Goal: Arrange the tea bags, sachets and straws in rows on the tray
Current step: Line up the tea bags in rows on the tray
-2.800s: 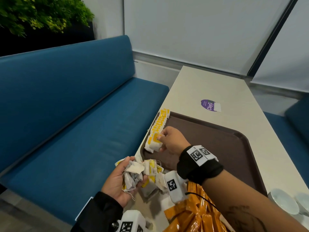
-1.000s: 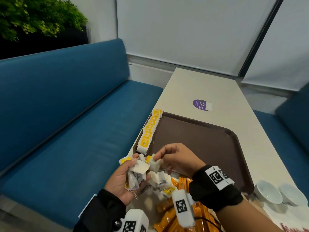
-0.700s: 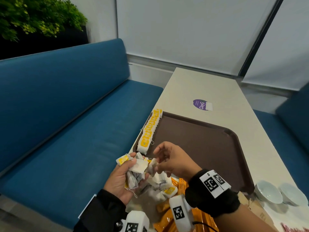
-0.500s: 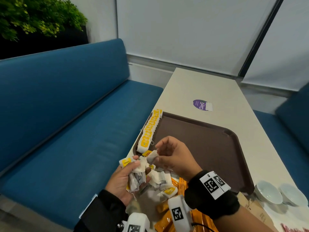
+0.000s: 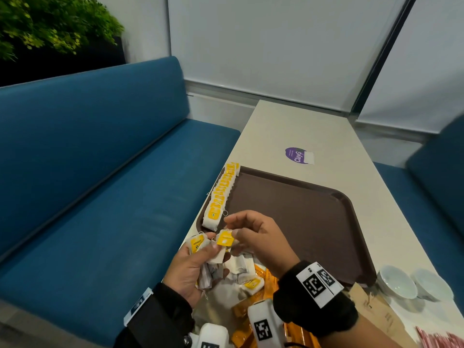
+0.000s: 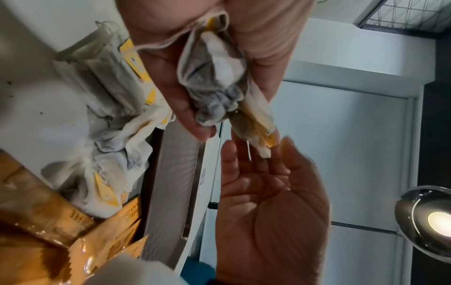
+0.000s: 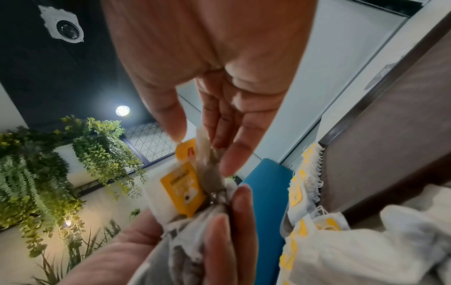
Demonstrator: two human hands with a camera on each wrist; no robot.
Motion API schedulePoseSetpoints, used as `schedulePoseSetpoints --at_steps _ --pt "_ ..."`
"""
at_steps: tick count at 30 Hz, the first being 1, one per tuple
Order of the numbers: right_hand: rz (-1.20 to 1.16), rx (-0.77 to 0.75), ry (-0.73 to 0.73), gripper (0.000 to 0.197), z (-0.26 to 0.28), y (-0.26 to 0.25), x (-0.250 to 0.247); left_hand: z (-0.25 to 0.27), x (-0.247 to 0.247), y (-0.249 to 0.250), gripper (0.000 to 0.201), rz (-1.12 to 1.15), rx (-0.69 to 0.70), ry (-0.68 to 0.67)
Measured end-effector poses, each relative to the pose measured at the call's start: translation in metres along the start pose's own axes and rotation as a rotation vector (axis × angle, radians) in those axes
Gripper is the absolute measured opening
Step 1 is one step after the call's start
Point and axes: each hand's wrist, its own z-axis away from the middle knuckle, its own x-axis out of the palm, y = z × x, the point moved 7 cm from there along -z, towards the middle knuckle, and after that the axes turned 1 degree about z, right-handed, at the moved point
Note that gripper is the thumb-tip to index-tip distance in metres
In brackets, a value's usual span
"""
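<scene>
My left hand (image 5: 209, 249) grips a crumpled bunch of white tea bags (image 6: 212, 81) with yellow tags, just off the near left corner of the brown tray (image 5: 313, 222). My right hand (image 5: 232, 231) meets it from the right and pinches one tea bag (image 5: 225, 240) at the top of the bunch, seen close in the right wrist view as the tea bag (image 7: 205, 154). A neat row of tea bags (image 5: 221, 197) lies along the tray's left rim. Loose tea bags (image 5: 242, 270) and orange sachets (image 5: 263, 278) lie on the table below my hands.
Two small white bowls (image 5: 396, 282) and a brown paper bag (image 5: 376, 310) sit at the tray's near right. A purple sticker (image 5: 297, 154) is on the table beyond the tray. A blue bench (image 5: 100, 197) runs along the left.
My right hand left the row on the tray and came back to the bunch in my left hand. Over the last second it has worked one tea bag up, yellow tag now facing me.
</scene>
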Motion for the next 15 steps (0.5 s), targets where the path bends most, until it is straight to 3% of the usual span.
schedulePoseSetpoints --at_steps 2,7,11,15 --pt "0.005 -0.010 -0.024 0.025 0.002 -0.002 0.004 0.000 -0.001 0.001 0.035 -0.015 0.011 0.015" --pt "0.092 0.004 0.013 0.035 -0.001 0.004 0.005 0.001 -0.006 0.004 0.021 0.004 0.029 0.052" --pt "0.172 -0.024 0.028 0.029 -0.001 0.005 0.006 0.002 -0.008 0.006 0.036 0.032 0.033 0.052" --pt "0.223 -0.049 0.039 0.025 -0.004 0.005 0.012 0.000 -0.015 0.009 0.034 0.018 0.047 0.083"
